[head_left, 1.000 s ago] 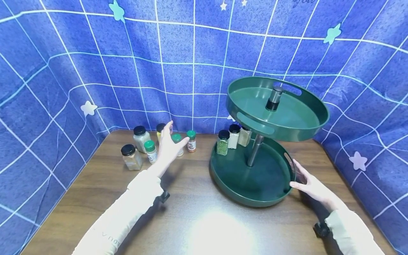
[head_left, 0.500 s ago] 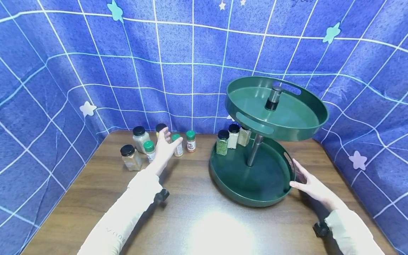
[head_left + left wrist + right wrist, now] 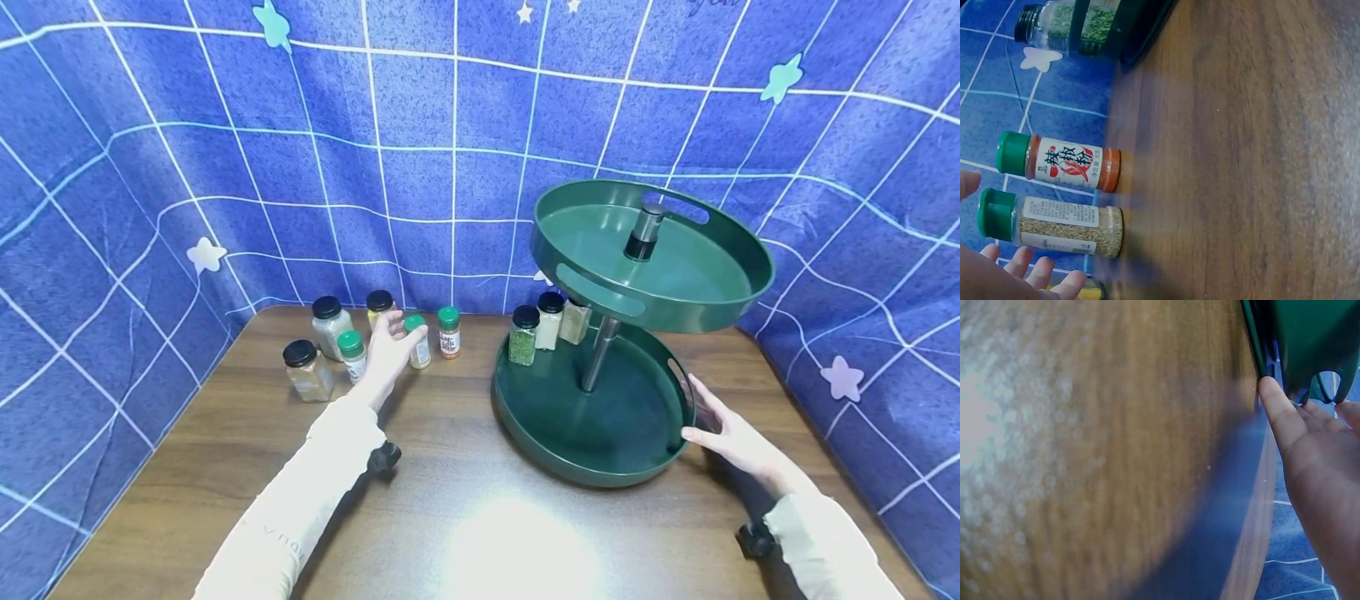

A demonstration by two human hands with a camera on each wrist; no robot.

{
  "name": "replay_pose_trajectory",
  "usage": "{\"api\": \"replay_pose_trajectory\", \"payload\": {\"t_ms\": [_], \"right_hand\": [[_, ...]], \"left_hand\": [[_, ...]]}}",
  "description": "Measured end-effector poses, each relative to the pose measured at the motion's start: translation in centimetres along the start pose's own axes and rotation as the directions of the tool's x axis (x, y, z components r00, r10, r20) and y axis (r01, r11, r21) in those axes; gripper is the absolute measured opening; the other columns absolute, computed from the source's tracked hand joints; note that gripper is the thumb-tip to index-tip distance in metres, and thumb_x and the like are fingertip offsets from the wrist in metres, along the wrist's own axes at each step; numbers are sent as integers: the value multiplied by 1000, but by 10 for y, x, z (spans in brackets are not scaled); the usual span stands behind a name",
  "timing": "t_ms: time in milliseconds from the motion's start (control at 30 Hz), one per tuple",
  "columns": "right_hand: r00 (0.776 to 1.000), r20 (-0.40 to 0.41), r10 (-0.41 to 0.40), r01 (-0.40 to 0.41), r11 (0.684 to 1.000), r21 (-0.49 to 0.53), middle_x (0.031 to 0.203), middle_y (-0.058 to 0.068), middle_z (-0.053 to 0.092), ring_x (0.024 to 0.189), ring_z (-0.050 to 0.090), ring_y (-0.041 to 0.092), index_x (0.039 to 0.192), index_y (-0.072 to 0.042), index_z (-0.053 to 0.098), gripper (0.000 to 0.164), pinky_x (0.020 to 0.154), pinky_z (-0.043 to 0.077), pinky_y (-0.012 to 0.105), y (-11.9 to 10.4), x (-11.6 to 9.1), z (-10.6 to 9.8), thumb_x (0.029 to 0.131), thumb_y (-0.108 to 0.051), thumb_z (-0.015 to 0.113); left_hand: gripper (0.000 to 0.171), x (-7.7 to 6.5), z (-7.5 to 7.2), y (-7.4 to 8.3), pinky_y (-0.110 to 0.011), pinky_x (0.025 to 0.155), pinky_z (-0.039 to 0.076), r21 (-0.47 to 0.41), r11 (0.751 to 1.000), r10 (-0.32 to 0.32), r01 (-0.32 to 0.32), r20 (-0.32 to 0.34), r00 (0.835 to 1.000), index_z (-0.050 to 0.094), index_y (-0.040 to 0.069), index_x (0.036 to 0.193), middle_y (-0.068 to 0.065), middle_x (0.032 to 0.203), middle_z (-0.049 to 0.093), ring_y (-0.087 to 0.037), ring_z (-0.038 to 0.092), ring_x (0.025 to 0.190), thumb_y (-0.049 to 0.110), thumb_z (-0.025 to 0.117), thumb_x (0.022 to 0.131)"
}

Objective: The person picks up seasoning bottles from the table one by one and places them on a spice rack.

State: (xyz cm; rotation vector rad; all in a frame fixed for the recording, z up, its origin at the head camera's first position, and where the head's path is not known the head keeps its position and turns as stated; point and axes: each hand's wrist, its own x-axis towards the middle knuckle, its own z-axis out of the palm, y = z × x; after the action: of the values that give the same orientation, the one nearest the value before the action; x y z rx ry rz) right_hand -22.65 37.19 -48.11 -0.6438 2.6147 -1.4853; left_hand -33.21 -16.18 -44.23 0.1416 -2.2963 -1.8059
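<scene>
A blue cloth with white grid lines is hanging beyond both hands, and a wooden table is lying beneath them. The left hand is holding its fingers loosely parted, gripping nothing, with a green-capped shaker of tan grains standing between thumb and fingers; whether they are touching it, I cannot tell. A red-labelled shaker is standing just right of that hand. The right hand is resting extended fingers against the lower green tray, and three black-capped jars are standing on it, left of this hand.
</scene>
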Motion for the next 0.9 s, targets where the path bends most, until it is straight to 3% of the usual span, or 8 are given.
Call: {"api": "replay_pose_trajectory", "payload": {"t_ms": [367, 633, 900], "right_hand": [[1000, -7, 4, -4, 1000, 2, 148, 36, 16, 121, 32, -15, 152, -8, 6, 79, 93, 28, 1, 0, -1, 1, 92, -5, 58], [1000, 5, -8, 8, 999, 42, 148, 36, 13, 123, 31, -17, 151, -6, 4, 79, 94, 27, 0, 1, 0, -1, 92, -3, 57], [1000, 5, -2, 2, 999, 34, 149, 36, 13, 122, 31, -17, 151, -6, 4, 80, 93, 27, 0, 0, 0, -1, 92, -4, 57]], "left_hand": [[48, 2, 6, -5, -43, 97, 43, 19, 1000, 12, -11, -25, 1000, 49, 4, 123, -19, 116, 54, -31, 53, 109, 25, 70, 85], [43, 2, 5, -4, -39, 91, 46, -8, 999, 40, -40, -31, 999, 52, 4, 117, -18, 110, 57, -30, 56, 101, 22, 71, 84], [44, 3, 2, -2, -38, 87, 48, 10, 1000, 23, -23, -13, 1000, 53, 4, 118, -18, 109, 58, -29, 57, 100, 23, 72, 83]]}}
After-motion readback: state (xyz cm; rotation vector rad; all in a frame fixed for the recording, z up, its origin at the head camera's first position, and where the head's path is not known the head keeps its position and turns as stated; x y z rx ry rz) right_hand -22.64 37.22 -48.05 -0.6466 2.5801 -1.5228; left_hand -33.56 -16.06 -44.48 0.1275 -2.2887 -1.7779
